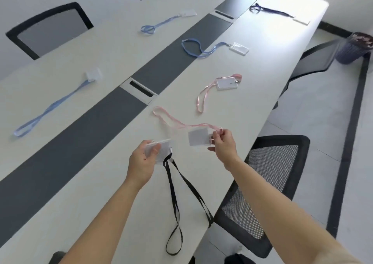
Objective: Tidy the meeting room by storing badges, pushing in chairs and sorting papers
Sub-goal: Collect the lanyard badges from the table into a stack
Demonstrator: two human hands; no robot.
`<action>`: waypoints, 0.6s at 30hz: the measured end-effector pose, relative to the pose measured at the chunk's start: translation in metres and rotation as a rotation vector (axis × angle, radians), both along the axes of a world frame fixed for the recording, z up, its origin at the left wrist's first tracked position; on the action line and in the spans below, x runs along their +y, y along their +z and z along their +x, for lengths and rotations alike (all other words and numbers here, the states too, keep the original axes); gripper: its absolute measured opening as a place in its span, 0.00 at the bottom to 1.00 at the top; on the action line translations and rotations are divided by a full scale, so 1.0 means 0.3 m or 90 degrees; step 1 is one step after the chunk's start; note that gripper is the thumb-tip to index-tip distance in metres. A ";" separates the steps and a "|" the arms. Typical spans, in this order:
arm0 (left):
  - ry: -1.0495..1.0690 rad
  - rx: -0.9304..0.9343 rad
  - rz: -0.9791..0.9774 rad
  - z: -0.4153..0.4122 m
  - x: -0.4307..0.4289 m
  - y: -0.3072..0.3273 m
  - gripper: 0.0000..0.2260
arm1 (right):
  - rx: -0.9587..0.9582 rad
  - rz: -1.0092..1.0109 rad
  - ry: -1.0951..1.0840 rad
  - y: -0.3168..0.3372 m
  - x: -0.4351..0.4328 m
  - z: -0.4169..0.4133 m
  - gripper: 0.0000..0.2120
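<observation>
Two badges in hand at once. Far left, a light-blue lanyard badge point(50, 106) lies on the bench point(252, 102), not yet collected. My left hand point(144, 158) is clenched around a clear badge holder point(162, 150), its black lanyard point(175, 193) dangling; I judge this hand serves as the stack. My right hand point(223, 144) pinches the clip end of a pink badge point(198, 138), card lifted clear, pink lanyard point(171, 118) trailing on the bench, probably for transfer leftward. The mesh chair point(272, 183) at right stands out from the bench.
</observation>
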State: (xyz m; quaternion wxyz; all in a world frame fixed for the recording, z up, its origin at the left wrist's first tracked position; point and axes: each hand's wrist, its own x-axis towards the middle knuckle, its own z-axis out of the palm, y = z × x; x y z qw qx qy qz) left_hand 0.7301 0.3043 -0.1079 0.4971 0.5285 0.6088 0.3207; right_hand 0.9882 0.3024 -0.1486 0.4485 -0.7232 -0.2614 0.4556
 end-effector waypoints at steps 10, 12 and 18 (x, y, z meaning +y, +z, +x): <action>-0.016 -0.177 -0.019 0.615 -0.015 0.221 0.10 | 0.255 0.099 -0.071 0.164 -0.044 0.557 0.11; 0.009 -0.234 -0.052 0.765 -0.042 0.250 0.14 | 0.292 0.083 -0.045 0.164 -0.069 0.682 0.11; 0.001 -0.334 -0.144 1.216 -0.098 0.331 0.17 | 0.352 0.064 0.062 0.244 -0.133 1.056 0.06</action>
